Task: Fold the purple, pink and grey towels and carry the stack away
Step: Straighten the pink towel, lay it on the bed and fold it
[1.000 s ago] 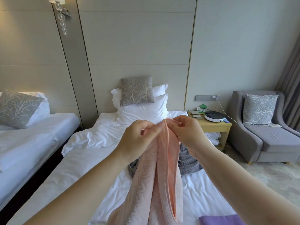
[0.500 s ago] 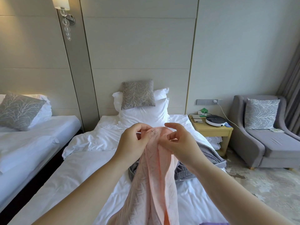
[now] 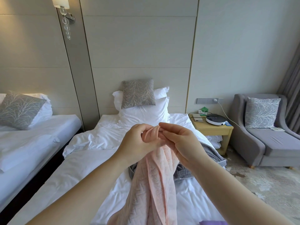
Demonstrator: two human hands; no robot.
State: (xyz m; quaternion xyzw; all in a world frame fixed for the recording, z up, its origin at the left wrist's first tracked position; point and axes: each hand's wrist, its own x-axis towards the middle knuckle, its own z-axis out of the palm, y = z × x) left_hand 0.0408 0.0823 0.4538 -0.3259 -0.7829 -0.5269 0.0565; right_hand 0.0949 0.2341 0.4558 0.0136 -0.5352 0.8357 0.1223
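A pink towel [image 3: 154,184] hangs lengthwise in front of me over the white bed [image 3: 90,169]. My left hand [image 3: 138,142] grips its top edge, fingers curled round the cloth. My right hand [image 3: 180,142] pinches the same top edge beside it, the two hands close together. Behind the pink towel the grey towel [image 3: 209,153] lies crumpled on the bed's right side. A corner of the purple towel [image 3: 212,222] shows at the bottom edge of the view.
A second bed [image 3: 32,143] stands to the left across a dark gap. To the right are a wooden nightstand [image 3: 212,129] with a round white device, and a grey armchair [image 3: 266,140]. White pillows and a grey cushion [image 3: 138,93] lean at the headboard.
The hands have stayed together at the towel's top edge while the fingers reworked their hold. The view has tilted up slightly, and more of the grey towel shows.
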